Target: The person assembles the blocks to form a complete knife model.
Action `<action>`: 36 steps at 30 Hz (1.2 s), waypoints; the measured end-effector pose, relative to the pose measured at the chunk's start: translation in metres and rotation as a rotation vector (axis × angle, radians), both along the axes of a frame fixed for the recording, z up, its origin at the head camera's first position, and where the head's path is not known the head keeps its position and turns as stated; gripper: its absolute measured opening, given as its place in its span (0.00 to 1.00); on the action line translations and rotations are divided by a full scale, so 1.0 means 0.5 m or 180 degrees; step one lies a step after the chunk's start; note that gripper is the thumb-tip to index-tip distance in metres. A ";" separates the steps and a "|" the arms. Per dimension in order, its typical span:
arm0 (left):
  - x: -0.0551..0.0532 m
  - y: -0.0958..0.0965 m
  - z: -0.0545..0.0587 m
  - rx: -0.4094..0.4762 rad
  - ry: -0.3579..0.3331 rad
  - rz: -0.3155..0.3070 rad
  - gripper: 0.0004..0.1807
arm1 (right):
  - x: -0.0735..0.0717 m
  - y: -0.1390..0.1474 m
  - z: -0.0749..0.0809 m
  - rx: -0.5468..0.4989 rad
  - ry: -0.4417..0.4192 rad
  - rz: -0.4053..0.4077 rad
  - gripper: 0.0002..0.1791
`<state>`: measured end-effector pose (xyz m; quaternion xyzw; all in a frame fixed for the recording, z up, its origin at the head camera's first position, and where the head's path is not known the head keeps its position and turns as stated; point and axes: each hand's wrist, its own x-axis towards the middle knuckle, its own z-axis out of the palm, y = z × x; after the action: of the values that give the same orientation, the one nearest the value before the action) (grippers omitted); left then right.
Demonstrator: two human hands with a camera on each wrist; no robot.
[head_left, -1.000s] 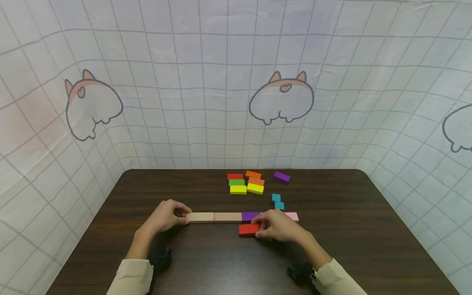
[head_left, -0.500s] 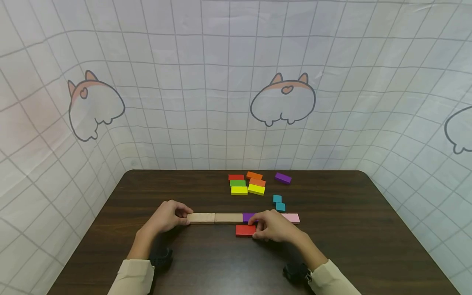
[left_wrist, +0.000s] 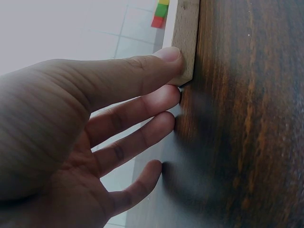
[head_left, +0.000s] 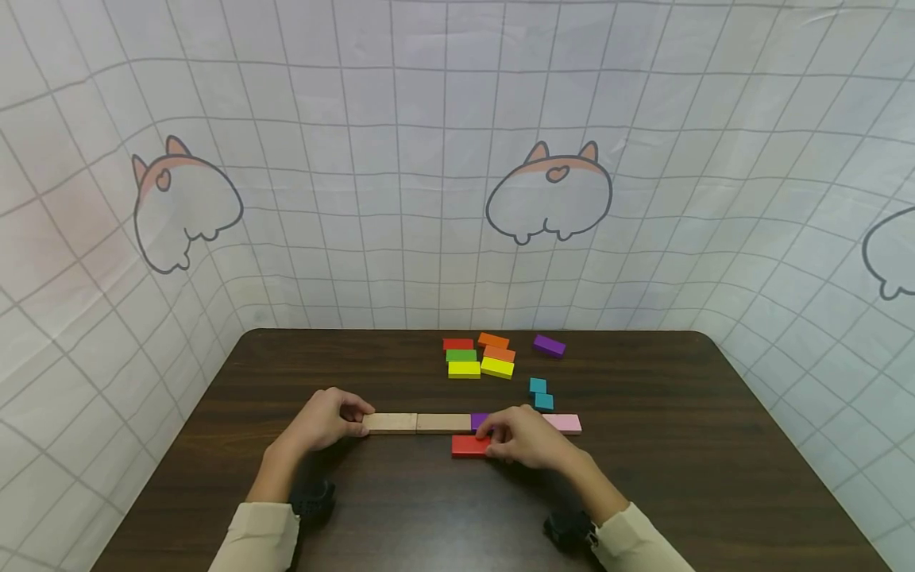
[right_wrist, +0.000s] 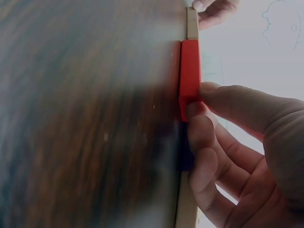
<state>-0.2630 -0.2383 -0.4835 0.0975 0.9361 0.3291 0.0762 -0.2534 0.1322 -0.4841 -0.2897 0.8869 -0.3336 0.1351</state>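
A row of flat blocks runs across the table, with a wooden block (head_left: 390,423) at its left end. My left hand (head_left: 329,419) pinches that end; in the left wrist view the thumb (left_wrist: 166,56) lies on the wooden block's near side. A second wooden block (head_left: 443,423), a purple block (head_left: 479,423) and a pink block (head_left: 563,424) continue the row. Just in front of the row is a red block (head_left: 469,446). My right hand (head_left: 527,438) grips its right end between thumb and fingers, and covers part of the row behind.
Behind the row lie two small blue blocks (head_left: 538,386). Farther back are a red block (head_left: 457,344), a green block (head_left: 461,355), yellow blocks (head_left: 464,370), orange blocks (head_left: 498,354) and a purple block (head_left: 549,345). A gridded cloth (head_left: 400,199) surrounds the table (head_left: 643,397).
My right hand has slid the red block a little to the left along the front of the row. The left hand holds still at the row's left end.
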 end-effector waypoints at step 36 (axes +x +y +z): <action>0.001 -0.002 0.000 0.0015 0.0004 -0.0013 0.12 | -0.013 -0.053 -0.007 0.0104 0.0146 -0.0121 0.08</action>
<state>-0.2627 -0.2395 -0.4834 0.0998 0.9352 0.3310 0.0760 -0.2598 0.1059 -0.4874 -0.2782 0.9004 -0.3149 0.1131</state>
